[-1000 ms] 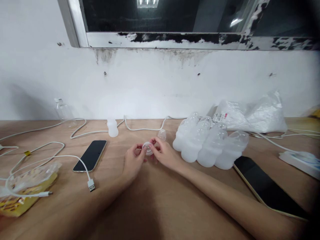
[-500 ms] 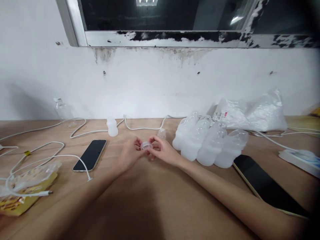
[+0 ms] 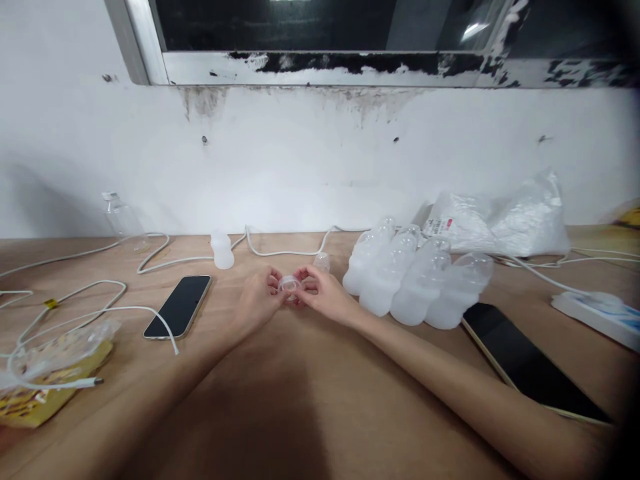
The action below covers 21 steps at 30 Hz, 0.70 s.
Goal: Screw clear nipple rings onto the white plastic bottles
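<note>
Low over the middle of the table, my left hand (image 3: 263, 291) and my right hand (image 3: 323, 291) pinch a small translucent plastic bottle ring (image 3: 289, 285) from either side. Its round opening faces me; fingertips hide parts of its edge. Just behind my right hand stands a clear dome-shaped bottle cap (image 3: 323, 261), partly covered by the fingers. A frosted white bottle (image 3: 222, 250) without a cap is upright beyond my left hand. To the right, several frosted bottles (image 3: 419, 287) with clear domed caps stand close together.
A black phone (image 3: 183, 305) lies at the left, with white cables (image 3: 120, 310) and a yellow snack bag (image 3: 55, 373). An empty clear bottle (image 3: 123, 223) leans near the wall. On the right are a plastic bag (image 3: 505, 217), a larger dark phone (image 3: 530, 360) and a power strip (image 3: 595, 313).
The ring has tilted, so more of its round opening shows, and both hands still grip it. The whole view has shifted slightly.
</note>
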Motion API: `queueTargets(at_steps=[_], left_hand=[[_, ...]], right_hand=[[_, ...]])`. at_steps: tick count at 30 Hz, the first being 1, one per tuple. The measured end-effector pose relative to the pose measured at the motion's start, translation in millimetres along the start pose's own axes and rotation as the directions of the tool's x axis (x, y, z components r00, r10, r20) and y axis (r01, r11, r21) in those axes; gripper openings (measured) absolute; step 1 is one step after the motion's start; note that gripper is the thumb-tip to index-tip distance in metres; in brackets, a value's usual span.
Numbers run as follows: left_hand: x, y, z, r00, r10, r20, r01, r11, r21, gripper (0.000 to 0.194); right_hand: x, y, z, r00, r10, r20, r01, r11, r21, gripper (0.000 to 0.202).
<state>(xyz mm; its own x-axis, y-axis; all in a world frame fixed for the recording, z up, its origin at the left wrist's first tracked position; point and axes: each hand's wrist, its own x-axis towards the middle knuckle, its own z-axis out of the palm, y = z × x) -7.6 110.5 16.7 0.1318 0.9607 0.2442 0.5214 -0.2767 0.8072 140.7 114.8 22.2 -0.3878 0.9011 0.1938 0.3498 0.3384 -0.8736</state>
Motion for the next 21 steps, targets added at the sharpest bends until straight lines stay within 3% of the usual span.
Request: queueTargets(at_steps=[5,9,14,18,21], left_hand=[[-1.5,11.4,-14.2,0.989,-0.013,0.146,-0.001,0.996,0.094,0.014],[-5.3,24.2,-18.7,0.991,0.03,0.127,-0.068,0.95,0.304,0.013],[-7.5,28.6,-15.0,0.993,0.003,0.119,-0.048,0.922,0.383,0.01],[-1.6,14.5,-10.8,0.992,0.072,0.1,-0.086,0.986,0.142,0.01],[1.4,6.0,-8.9,0.983,0.159,0.087,-0.165,0.984,0.067,0.016]], right_hand=[[1.6,2.7,0.3,1.0,0.0,-0.007,0.0,1.0,-0.024,0.012],[-4.9,-11.0,0.9,0.999,0.024,-0.027,-0.029,0.982,-0.185,0.01],[-8.8,-20.4,3.1,0.992,0.083,-0.096,-0.108,0.95,-0.292,0.007],[-4.1,-14.0,6.0,0.988,0.112,-0.106,-0.114,0.993,-0.016,0.009],[-2.5,-9.3,5.7,0.995,0.05,-0.089,-0.037,0.989,0.144,0.019]])
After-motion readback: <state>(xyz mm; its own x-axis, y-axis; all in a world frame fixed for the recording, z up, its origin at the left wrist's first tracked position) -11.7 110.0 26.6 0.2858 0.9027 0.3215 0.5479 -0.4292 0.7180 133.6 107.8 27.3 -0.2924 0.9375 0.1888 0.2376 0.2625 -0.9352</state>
